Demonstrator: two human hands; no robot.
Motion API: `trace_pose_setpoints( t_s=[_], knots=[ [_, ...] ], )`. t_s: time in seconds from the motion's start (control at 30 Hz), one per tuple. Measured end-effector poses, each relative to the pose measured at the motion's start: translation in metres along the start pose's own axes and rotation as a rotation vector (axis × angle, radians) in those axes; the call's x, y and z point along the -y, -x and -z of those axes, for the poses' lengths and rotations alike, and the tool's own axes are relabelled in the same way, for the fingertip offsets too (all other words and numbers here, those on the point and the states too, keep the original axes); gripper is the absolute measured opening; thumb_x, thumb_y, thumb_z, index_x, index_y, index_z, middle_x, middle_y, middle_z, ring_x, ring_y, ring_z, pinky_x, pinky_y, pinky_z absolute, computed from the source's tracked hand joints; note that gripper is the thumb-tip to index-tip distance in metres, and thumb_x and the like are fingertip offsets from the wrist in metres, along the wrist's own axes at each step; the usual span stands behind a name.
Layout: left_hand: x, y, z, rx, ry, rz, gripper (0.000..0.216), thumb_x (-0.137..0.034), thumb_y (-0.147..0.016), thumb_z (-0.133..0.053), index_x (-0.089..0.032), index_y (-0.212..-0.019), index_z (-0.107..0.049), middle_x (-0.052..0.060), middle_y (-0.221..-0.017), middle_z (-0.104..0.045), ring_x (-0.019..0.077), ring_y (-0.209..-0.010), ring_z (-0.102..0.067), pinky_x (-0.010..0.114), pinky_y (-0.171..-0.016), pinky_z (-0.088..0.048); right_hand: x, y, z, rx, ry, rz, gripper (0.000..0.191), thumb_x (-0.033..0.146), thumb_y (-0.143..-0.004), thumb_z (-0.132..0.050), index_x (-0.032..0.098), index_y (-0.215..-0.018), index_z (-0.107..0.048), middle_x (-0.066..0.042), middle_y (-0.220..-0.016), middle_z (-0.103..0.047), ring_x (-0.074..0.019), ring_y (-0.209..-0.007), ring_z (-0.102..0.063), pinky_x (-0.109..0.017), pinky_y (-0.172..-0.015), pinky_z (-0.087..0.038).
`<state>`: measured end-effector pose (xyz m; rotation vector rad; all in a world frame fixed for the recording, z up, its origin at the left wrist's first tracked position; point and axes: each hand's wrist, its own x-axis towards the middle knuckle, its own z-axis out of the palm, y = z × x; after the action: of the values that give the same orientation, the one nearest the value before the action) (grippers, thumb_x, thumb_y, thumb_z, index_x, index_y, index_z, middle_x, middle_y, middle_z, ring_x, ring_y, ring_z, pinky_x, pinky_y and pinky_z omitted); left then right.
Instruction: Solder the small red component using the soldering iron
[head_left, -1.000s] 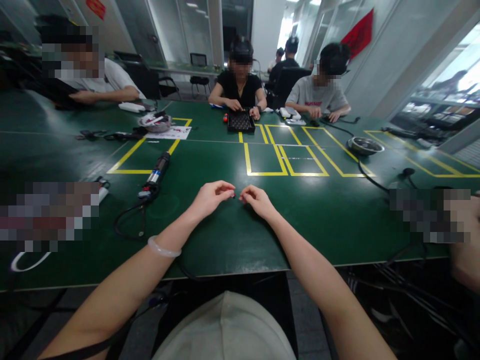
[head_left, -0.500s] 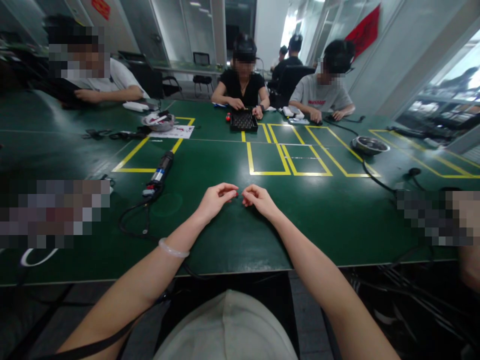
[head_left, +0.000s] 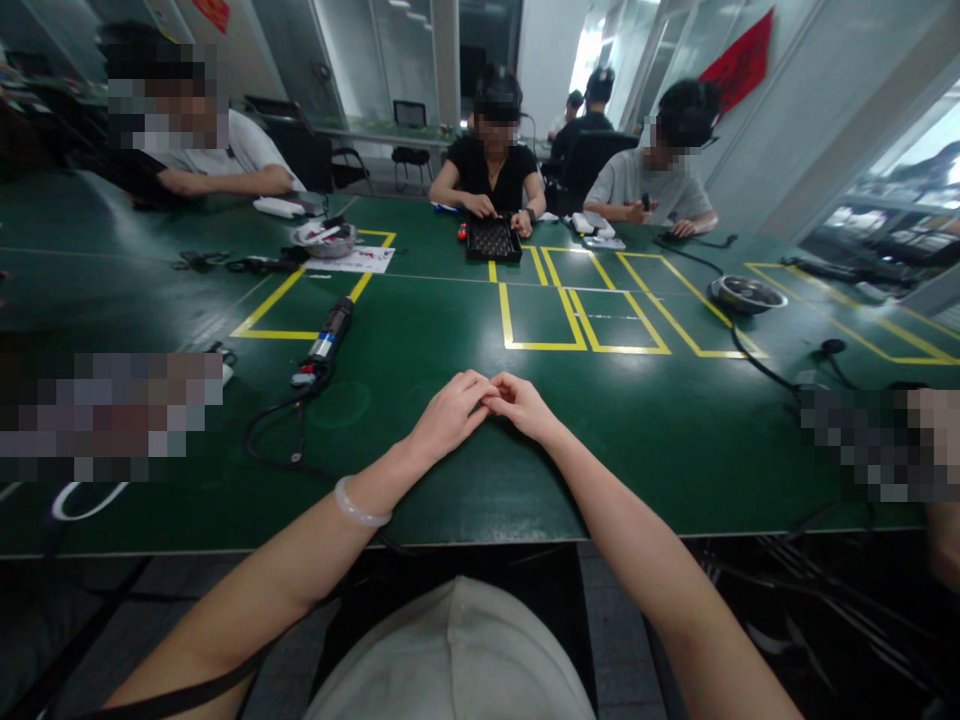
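My left hand [head_left: 454,412] and my right hand [head_left: 521,405] meet above the green table [head_left: 420,520], fingertips touching. Both are closed, with the fingers curled and pressed together. Whatever lies between the fingertips is hidden or too small to make out. A pale translucent bangle [head_left: 361,503] circles my left wrist. The nearest thing to my left hand is a black cylindrical device with a cable [head_left: 327,335], lying on the table to the left.
Across the table a person works over a black compartment tray [head_left: 493,242]. Yellow tape outlines [head_left: 544,347] mark the tabletop. A round bowl [head_left: 324,240] stands at back left, another metal bowl [head_left: 748,294] at right. Black cables [head_left: 750,350] run along the right side.
My hands were slightly apart, with a small red thing at the left fingertips. They have now come together, my left hand moving right, and the red thing is out of sight.
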<state>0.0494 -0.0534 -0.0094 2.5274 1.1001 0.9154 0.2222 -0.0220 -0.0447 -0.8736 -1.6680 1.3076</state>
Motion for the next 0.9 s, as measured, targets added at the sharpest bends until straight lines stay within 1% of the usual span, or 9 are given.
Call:
trace_pose_setpoints(
  t_s=[0.07,0.23,0.3,0.37,0.43,0.5,0.67,0.77,0.9],
  knots=[
    [0.0,0.0,0.0,-0.003,0.016,0.0,0.017,-0.018,-0.09,-0.052,-0.021,-0.105,-0.059,0.007,-0.107,-0.059,0.021,-0.104,-0.054,0.036,-0.091,-0.045,-0.001,-0.001,0.001,-0.004,0.013,0.01,0.023,0.037,-0.078,-0.067,0.018,-0.084,-0.056,0.001,-0.073,-0.062,-0.0114,-0.063,-0.057,-0.025,-0.061,-0.048],
    [0.005,-0.001,0.003,-0.083,-0.01,0.066,0.023,-0.025,-0.088,-0.057,-0.02,-0.111,-0.057,0.008,-0.112,-0.058,0.0226,-0.108,-0.053,0.037,-0.094,-0.044,-0.006,-0.002,0.006,-0.046,-0.024,0.036,0.024,0.035,-0.078,-0.067,0.019,-0.09,-0.054,-0.001,-0.08,-0.063,-0.0122,-0.064,-0.059,-0.027,-0.062,-0.049],
    [0.01,-0.001,0.003,-0.075,-0.012,0.091,0.025,-0.026,-0.088,-0.057,-0.02,-0.113,-0.058,0.007,-0.11,-0.059,0.0223,-0.106,-0.054,0.037,-0.093,-0.044,-0.007,-0.002,0.007,-0.063,0.028,0.08,0.023,0.033,-0.079,-0.066,0.02,-0.091,-0.053,-0.001,-0.084,-0.064,-0.0125,-0.067,-0.059,-0.027,-0.064,-0.049],
    [0.013,0.0,0.003,-0.058,-0.002,0.109,0.026,-0.027,-0.088,-0.057,-0.02,-0.113,-0.058,0.007,-0.108,-0.059,0.0217,-0.103,-0.055,0.036,-0.09,-0.045,-0.006,-0.002,0.007,-0.089,0.144,0.124,0.02,0.031,-0.081,-0.064,0.02,-0.093,-0.054,-0.002,-0.086,-0.064,-0.013,-0.071,-0.059,-0.027,-0.067,-0.048],
    [0.016,0.0,0.003,-0.048,0.008,0.122,0.025,-0.027,-0.088,-0.058,-0.02,-0.111,-0.059,0.006,-0.104,-0.06,0.0213,-0.1,-0.056,0.035,-0.088,-0.045,-0.003,0.0,0.007,-0.106,0.26,0.152,0.017,0.029,-0.083,-0.061,0.02,-0.096,-0.054,-0.002,-0.088,-0.064,-0.0137,-0.075,-0.06,-0.028,-0.07,-0.048],
    [0.016,0.0,0.002,-0.043,0.016,0.129,0.022,-0.028,-0.088,-0.058,-0.02,-0.108,-0.06,0.006,-0.102,-0.06,0.0212,-0.099,-0.057,0.035,-0.087,-0.045,-0.001,0.001,0.006,-0.107,0.32,0.167,0.018,0.027,-0.084,-0.058,0.02,-0.1,-0.054,-0.003,-0.092,-0.065,-0.0145,-0.08,-0.061,-0.028,-0.072,-0.048],
    [0.016,0.0,0.003,-0.023,0.019,0.135,0.016,-0.028,-0.088,-0.057,-0.02,-0.101,-0.061,0.005,-0.1,-0.06,0.0217,-0.098,-0.057,0.034,-0.085,-0.045,0.001,0.002,0.004,-0.067,0.333,0.187,0.021,0.023,-0.083,-0.058,0.021,-0.104,-0.051,-0.004,-0.099,-0.067,-0.0155,-0.087,-0.064,-0.029,-0.076,-0.049],
    [0.016,-0.001,0.004,-0.017,0.021,0.14,0.014,-0.028,-0.088,-0.056,-0.02,-0.098,-0.061,0.005,-0.099,-0.06,0.0217,-0.097,-0.057,0.034,-0.084,-0.045,0.001,0.002,0.004,-0.057,0.323,0.198,0.022,0.022,-0.083,-0.058,0.021,-0.103,-0.051,-0.004,-0.098,-0.067,-0.0153,-0.085,-0.064,-0.029,-0.076,-0.05],
    [0.014,-0.002,0.005,-0.018,0.036,0.153,0.013,-0.027,-0.088,-0.054,-0.02,-0.098,-0.06,0.005,-0.097,-0.06,0.0213,-0.096,-0.058,0.034,-0.083,-0.045,0.002,0.002,0.005,-0.081,0.337,0.18,0.023,0.026,-0.082,-0.061,0.021,-0.102,-0.053,-0.004,-0.095,-0.067,-0.0148,-0.081,-0.063,-0.029,-0.073,-0.049]
  ],
)
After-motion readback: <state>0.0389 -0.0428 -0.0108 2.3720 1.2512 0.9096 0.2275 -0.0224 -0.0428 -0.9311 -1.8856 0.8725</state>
